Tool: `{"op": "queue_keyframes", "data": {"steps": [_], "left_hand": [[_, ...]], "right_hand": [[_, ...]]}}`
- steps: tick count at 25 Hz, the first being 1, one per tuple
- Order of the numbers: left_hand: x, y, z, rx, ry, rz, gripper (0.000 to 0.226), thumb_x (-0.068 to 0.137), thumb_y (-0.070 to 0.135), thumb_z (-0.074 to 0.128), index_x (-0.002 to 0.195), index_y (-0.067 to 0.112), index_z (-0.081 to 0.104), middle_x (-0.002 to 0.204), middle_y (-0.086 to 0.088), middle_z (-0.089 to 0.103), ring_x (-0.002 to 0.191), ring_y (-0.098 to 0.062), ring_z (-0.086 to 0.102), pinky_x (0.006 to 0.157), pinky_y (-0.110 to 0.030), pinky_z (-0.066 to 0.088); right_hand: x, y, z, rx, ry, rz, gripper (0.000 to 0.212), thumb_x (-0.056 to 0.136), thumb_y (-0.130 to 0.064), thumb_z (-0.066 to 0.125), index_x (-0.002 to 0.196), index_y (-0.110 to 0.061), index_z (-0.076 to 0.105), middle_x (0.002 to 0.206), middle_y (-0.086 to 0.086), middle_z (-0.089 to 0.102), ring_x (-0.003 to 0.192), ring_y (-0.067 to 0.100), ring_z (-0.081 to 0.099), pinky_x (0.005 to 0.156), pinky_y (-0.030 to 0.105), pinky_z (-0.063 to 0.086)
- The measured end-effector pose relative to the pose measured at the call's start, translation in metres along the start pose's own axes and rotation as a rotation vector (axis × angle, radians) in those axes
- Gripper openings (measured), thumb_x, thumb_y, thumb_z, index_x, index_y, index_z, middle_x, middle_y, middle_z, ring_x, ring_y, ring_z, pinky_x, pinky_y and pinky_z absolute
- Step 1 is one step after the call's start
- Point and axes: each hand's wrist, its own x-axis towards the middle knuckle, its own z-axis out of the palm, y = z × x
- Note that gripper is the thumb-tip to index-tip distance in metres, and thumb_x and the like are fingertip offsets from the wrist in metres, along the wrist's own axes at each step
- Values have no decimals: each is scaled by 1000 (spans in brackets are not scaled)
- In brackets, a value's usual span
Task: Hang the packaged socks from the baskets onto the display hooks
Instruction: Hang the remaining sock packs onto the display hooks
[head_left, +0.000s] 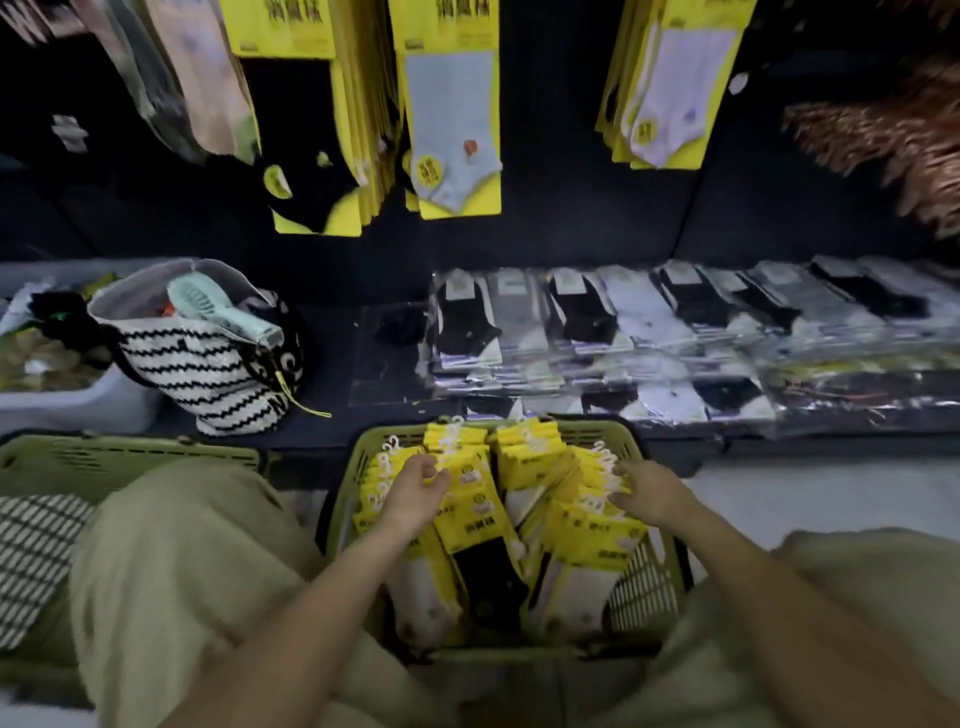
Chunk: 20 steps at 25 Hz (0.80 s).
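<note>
Yellow sock packs (470, 519) fill the green basket (340, 499). The left hand (413, 491) curls its fingers (430, 470) over packs at the basket's left side; I cannot tell if they pinch one. The right hand (652, 493) touches packs at its right side, fingers slightly spread.

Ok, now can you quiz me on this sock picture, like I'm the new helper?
1. True or false: the left hand and the right hand are both over the green basket.
2. The sock packs in it have cards that are: A red, B yellow, C blue.
3. Fill in: the striped bag is off to the person's ____ of that basket.
Key: 1 true; 2 B; 3 left.
</note>
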Motion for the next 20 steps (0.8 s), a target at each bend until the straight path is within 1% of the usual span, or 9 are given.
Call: {"op": "queue_keyframes", "data": {"steps": [2, 5, 7, 9, 11, 13, 16, 18, 20], "left_hand": [[-5, 0, 13, 15, -44, -14, 39, 92, 15, 56, 127, 0, 47, 126, -17, 54, 108, -26, 54, 79, -25, 40], [-13, -11, 25, 56, -69, -60, 44, 94, 22, 53, 132, 4, 43, 135, -13, 48, 122, -27, 47, 94, -30, 41], [-12, -19, 26, 100, -56, -72, 47, 95, 26, 52, 135, 5, 41, 139, -12, 46, 126, -26, 45, 101, -33, 39], [-9, -24, 22, 136, -1, -74, 47, 94, 27, 52, 134, 4, 42, 139, -12, 47, 126, -27, 46, 98, -31, 39], [-6, -27, 14, 123, 79, -96, 45, 94, 25, 54, 133, 4, 44, 135, -12, 50, 120, -27, 51, 91, -27, 41], [-3, -34, 7, 70, 174, -124, 42, 93, 20, 55, 131, 4, 47, 134, -13, 50, 116, -28, 54, 91, -29, 43], [-1, -46, 0, -22, 273, -174, 37, 92, 13, 54, 127, 4, 49, 133, -16, 52, 117, -30, 54, 98, -40, 45], [6, -50, -3, -45, 275, -221, 37, 92, 13, 54, 128, 4, 49, 133, -15, 52, 117, -30, 54, 99, -41, 46], [14, -50, -3, -69, 233, -243, 40, 92, 14, 54, 131, 5, 47, 134, -14, 51, 112, -33, 58, 97, -43, 47]], "right_hand": [[1, -1, 10, 26, -10, 2, 50, 88, -33, 61, 131, -13, 48, 133, 11, 52, 113, 26, 55, 89, 32, 45], [2, -16, 28, -9, -16, -60, 48, 87, -34, 61, 131, -18, 49, 131, 11, 49, 114, 27, 53, 89, 36, 48], [2, -28, 39, -63, 41, -128, 45, 88, -35, 59, 129, -20, 51, 129, 9, 48, 117, 26, 49, 91, 36, 45], [4, -42, 45, -58, 119, -220, 40, 89, -34, 58, 126, -19, 54, 126, 7, 50, 118, 26, 48, 91, 36, 45], [7, -62, 54, 2, 107, -291, 39, 89, -32, 58, 125, -18, 54, 125, 6, 52, 118, 26, 50, 89, 37, 48], [13, -83, 63, 91, 17, -309, 48, 89, -32, 59, 134, -19, 46, 129, 7, 51, 111, 26, 56, 84, 39, 50], [32, -107, 72, 183, -45, -270, 79, 86, -30, 65, 148, -30, 16, 137, 13, 47, 107, 31, 59, 80, 40, 52], [46, -116, 78, 176, -66, -221, 92, 85, -28, 67, 149, -36, 1, 139, 16, 46, 107, 34, 59, 81, 43, 52], [53, -123, 90, 188, -107, -201, 97, 86, -23, 67, 148, -37, -6, 129, 17, 55, 94, 32, 62, 74, 41, 53]]}}
